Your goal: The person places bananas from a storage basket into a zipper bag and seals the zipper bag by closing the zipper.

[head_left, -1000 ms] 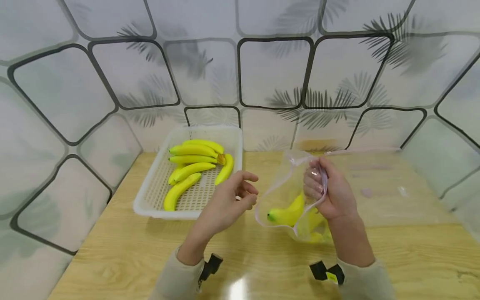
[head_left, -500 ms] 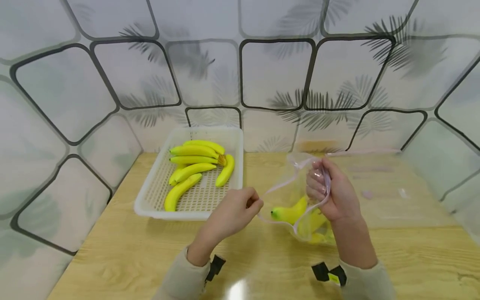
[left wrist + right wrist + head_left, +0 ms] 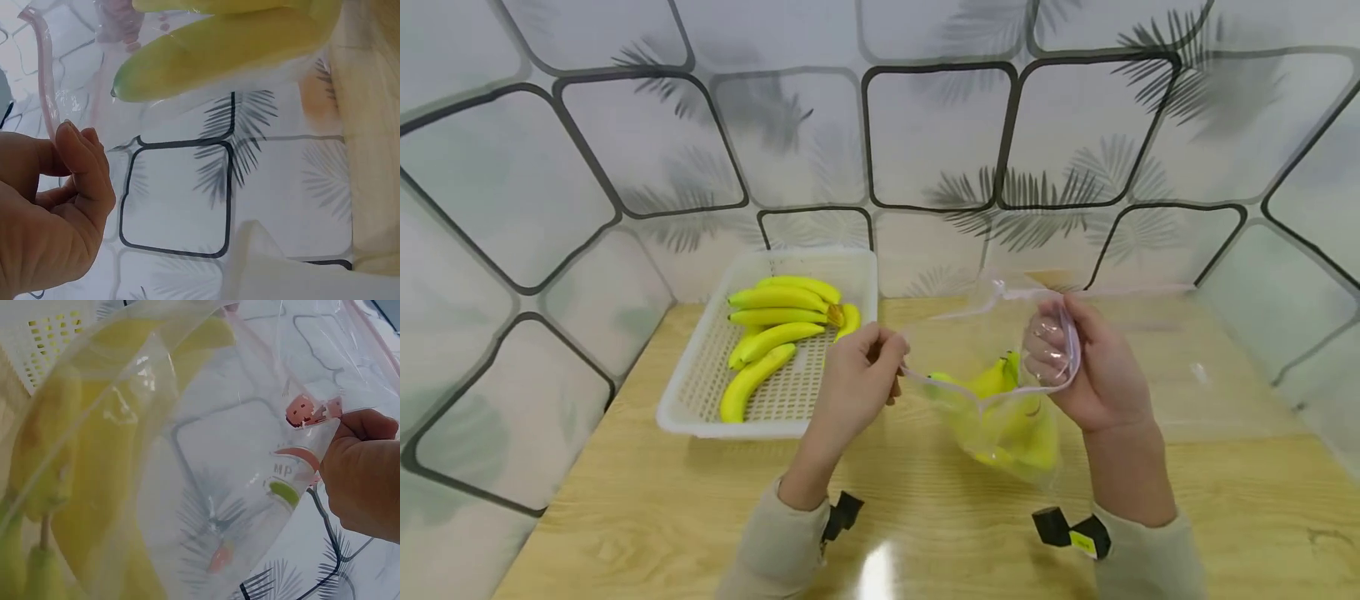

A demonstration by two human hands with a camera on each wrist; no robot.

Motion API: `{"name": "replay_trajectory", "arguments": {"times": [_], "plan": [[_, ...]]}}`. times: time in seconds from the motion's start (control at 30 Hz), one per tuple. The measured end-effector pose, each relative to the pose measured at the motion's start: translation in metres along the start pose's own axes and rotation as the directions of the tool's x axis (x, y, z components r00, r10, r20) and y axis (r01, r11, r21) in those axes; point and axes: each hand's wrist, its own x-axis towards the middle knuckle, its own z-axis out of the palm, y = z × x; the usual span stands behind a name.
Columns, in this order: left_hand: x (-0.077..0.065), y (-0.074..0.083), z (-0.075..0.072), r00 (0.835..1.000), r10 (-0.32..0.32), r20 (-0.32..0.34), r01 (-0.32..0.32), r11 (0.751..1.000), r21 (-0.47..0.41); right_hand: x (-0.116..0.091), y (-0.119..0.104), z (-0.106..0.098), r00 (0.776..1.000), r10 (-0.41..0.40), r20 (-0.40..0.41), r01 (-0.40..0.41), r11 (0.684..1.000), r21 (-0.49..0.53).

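Observation:
A clear zip bag [image 3: 992,408] with a pinkish rim hangs between both hands, its mouth spread wide. Inside it lie several yellow bananas [image 3: 1018,433] with greenish tips. My left hand [image 3: 857,375] pinches the left end of the rim between thumb and forefinger; the left wrist view shows that pinch beside a banana [image 3: 219,53] in the bag. With curled fingers partly inside the mouth, my right hand [image 3: 1093,367] grips the opposite rim. In the right wrist view, printed pink and green figures show on the bag [image 3: 284,490] near that hand.
A white perforated plastic basket [image 3: 700,421] stands to the left with several more bananas [image 3: 778,317] in it. Flat on the wooden table [image 3: 647,508] at the right lies another clear bag [image 3: 1210,383]. A patterned backdrop [image 3: 940,133] closes off the back and sides.
My left hand went from loose beside the bag to pinching its rim. Both hands have lifted the bag a little, and its mouth is wider. The head view has shifted slightly.

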Motion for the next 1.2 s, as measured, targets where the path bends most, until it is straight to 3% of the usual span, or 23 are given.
{"name": "replay_trajectory", "arguments": {"times": [0.17, 0.27, 0.37, 0.47, 0.57, 0.7, 0.9, 1.03, 1.1, 1.2], "plan": [[0.014, 0.029, -0.005, 0.993, 0.109, -0.047, -0.108, 0.994, 0.020, -0.003, -0.003, 0.010, 0.999, -0.048, 0.013, 0.048, 0.999, -0.005], [0.024, 0.052, -0.006, 0.977, 0.205, -0.058, -0.200, 0.977, 0.071, -0.008, -0.005, 0.014, 0.995, -0.102, 0.016, 0.102, 0.995, -0.003], [0.031, 0.068, -0.004, 0.965, 0.261, -0.015, -0.254, 0.951, 0.176, -0.010, -0.007, 0.015, 0.988, -0.151, -0.027, 0.149, 0.987, -0.064], [0.037, 0.075, 0.003, 0.961, 0.262, 0.091, -0.277, 0.893, 0.356, -0.008, -0.008, 0.010, 0.968, -0.214, -0.132, 0.178, 0.954, -0.243], [0.040, 0.073, 0.007, 0.957, 0.243, 0.156, -0.288, 0.836, 0.467, -0.007, -0.012, 0.002, 0.942, -0.249, -0.224, 0.159, 0.922, -0.354], [0.039, 0.075, 0.007, 0.957, 0.256, 0.136, -0.290, 0.829, 0.478, -0.011, -0.020, -0.002, 0.930, -0.260, -0.261, 0.162, 0.925, -0.343], [0.044, 0.088, 0.013, 0.929, 0.303, 0.212, -0.369, 0.731, 0.574, -0.010, -0.023, -0.005, 0.959, -0.205, -0.197, 0.144, 0.948, -0.285], [0.047, 0.097, 0.011, 0.919, 0.341, 0.196, -0.389, 0.708, 0.590, -0.007, -0.021, -0.009, 0.969, -0.162, -0.189, 0.127, 0.975, -0.184], [0.047, 0.099, 0.013, 0.917, 0.349, 0.195, -0.392, 0.694, 0.603, -0.004, -0.020, -0.012, 0.963, -0.148, -0.224, 0.100, 0.972, -0.214], [0.043, 0.094, 0.025, 0.913, 0.305, 0.270, -0.408, 0.655, 0.636, -0.004, -0.018, -0.021, 0.947, -0.125, -0.295, 0.031, 0.952, -0.304]]}}
